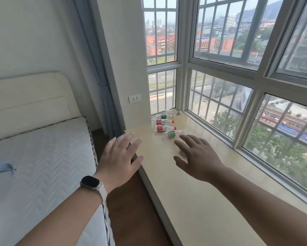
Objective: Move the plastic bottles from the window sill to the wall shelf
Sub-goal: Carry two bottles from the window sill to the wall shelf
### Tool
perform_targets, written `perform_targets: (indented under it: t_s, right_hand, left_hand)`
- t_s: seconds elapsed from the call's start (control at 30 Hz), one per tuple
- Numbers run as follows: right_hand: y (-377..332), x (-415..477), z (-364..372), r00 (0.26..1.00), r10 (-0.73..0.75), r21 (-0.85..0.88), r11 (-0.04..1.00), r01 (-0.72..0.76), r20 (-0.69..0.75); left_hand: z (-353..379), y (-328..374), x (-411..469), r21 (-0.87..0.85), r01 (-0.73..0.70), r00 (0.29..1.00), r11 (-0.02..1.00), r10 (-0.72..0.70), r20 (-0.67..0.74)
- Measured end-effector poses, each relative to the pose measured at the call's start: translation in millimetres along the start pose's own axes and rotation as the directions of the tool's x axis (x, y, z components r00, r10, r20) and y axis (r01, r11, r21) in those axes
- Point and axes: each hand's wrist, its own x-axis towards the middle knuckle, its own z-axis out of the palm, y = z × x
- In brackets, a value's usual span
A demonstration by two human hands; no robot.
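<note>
Several clear plastic bottles lie on their sides at the far end of the beige window sill (193, 183), near the wall corner. The nearest has a green label (172, 134); behind it lie two with red labels (162, 128) (161, 121), and more bottles (166, 115) lie by the window frame. My right hand (197, 157) hovers over the sill with fingers spread, its fingertips just short of the green-label bottle. My left hand (119, 157), a smartwatch on its wrist, is spread above the sill's left edge. Both hands hold nothing. No wall shelf is in view.
A bed with a white mattress (42, 166) and cream headboard stands left of the sill, a narrow strip of brown floor (131, 201) between them. A barred window (237, 86) lines the sill's right side. A wall socket (135, 98) and blue curtain (99, 59) are behind.
</note>
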Motion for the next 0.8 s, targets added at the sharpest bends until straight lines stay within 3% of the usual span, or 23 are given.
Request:
perform_targets:
  t_s: [0.37, 0.63, 0.8]
  right_hand:
    - [46.2, 65.6, 37.3, 0.998, -0.064, 0.054, 0.996, 0.064, -0.006]
    - [33.6, 118.5, 59.0, 0.997, -0.081, 0.087, 0.993, 0.081, -0.009]
    - [9.1, 172.0, 71.4, 0.995, -0.097, 0.023, 0.995, 0.098, -0.027]
  left_hand:
    - [36.9, 5.9, 49.1, 0.037, 0.075, 0.997, 0.997, -0.076, 0.022]
    - [55.9, -41.0, 73.7, 0.057, 0.062, 0.997, 0.996, -0.065, 0.042]
    - [68.4, -99.7, 100.0, 0.052, 0.042, 0.999, 0.998, -0.042, 0.009]
